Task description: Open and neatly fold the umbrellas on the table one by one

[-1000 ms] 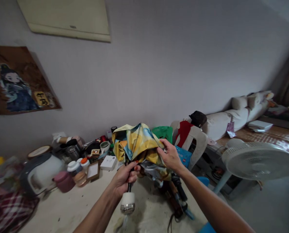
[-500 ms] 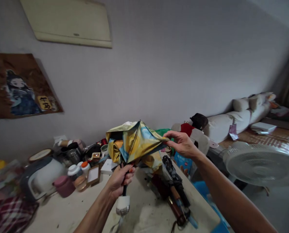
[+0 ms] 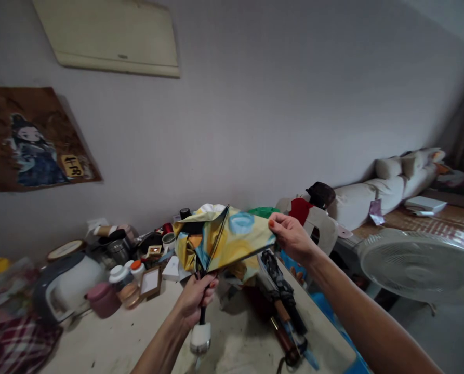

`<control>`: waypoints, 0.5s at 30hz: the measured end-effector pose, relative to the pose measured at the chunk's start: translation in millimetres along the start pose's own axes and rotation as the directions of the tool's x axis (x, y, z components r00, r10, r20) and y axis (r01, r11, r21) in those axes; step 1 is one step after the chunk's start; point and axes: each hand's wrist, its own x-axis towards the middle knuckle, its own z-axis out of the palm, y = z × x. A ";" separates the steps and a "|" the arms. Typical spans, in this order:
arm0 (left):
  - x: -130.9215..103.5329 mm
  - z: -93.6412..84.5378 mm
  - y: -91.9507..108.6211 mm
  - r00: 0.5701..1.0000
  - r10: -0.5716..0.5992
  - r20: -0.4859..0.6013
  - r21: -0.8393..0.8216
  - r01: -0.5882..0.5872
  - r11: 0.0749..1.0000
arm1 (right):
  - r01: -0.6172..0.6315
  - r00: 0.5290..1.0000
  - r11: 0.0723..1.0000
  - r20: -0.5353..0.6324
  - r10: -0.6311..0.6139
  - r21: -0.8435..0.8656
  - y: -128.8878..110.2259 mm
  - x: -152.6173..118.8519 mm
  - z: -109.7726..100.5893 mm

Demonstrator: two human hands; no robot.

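Umbrella (image 3: 224,240), a half-collapsed folding one with yellow and blue patterned cloth, hangs above the white table (image 3: 138,332). Left hand (image 3: 195,296) fingers clamp its black shaft just over the white handle (image 3: 200,337), forearm raised. Right hand (image 3: 292,238) pinches the canopy's edge, arm extended.

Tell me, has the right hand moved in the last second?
Yes. The right hand, pinching the umbrella canopy's edge, has risen and swung right, pulling the cloth toward the chair.

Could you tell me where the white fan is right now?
The fan is at the right edge of the head view, beyond the table, right of the right hand.
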 end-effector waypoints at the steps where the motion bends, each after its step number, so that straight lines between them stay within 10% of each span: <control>1: 0.8 0.0 -1.0 1.000 -0.010 -0.011 -0.001 0.010 1.000 | 0.009 0.999 0.999 -0.044 -0.007 0.052 -0.3 1.9 -0.6; 5: 0.2 2.6 -2.3 1.000 -0.020 -0.024 -0.007 0.020 1.000 | -0.004 0.999 0.992 -0.044 0.010 0.127 -1.6 3.3 -4.8; 10: -5.3 7.6 -5.4 1.000 -0.011 -0.023 0.027 0.011 1.000 | -0.082 0.932 0.954 0.318 0.176 -0.287 8.0 -4.7 -5.7; 15: -5.0 9.5 -16.5 0.998 0.014 -0.068 0.118 -0.006 0.993 | 0.035 0.965 0.931 0.255 0.063 -0.363 15.9 -3.0 -2.5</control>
